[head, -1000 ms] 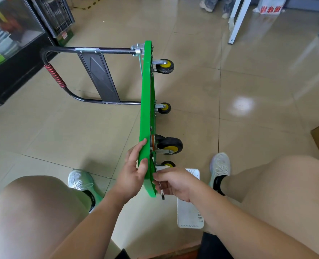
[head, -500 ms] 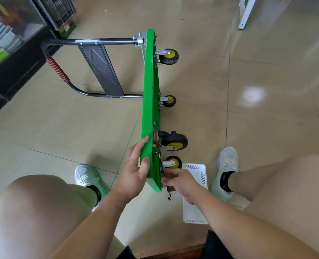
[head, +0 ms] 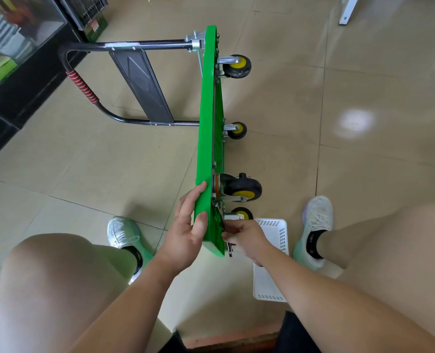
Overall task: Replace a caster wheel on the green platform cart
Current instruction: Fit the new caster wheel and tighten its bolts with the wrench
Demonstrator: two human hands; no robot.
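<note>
The green platform cart (head: 207,128) stands on its side edge on the floor, its black-and-yellow wheels pointing right. My left hand (head: 189,225) grips the near end of the green deck. My right hand (head: 244,236) holds a small metal wrench (head: 228,247) against the deck's underside, right at the nearest caster wheel (head: 243,214). A larger black swivel caster (head: 241,191) sits just above it. Two more casters (head: 236,65) (head: 236,130) are farther along. The bolt under the wrench is hidden by my fingers.
The cart's folded black handle (head: 83,87) with its red grip lies out to the left. A white perforated plastic basket (head: 271,261) sits on the tiles beside my right foot. A dark glass cabinet (head: 12,54) stands at far left, a white table leg (head: 349,8) top right.
My view has shifted closer and lower onto the cart. My right hand has moved up the underside from the deck's near corner toward the nearest caster. My left hand keeps its grip.
</note>
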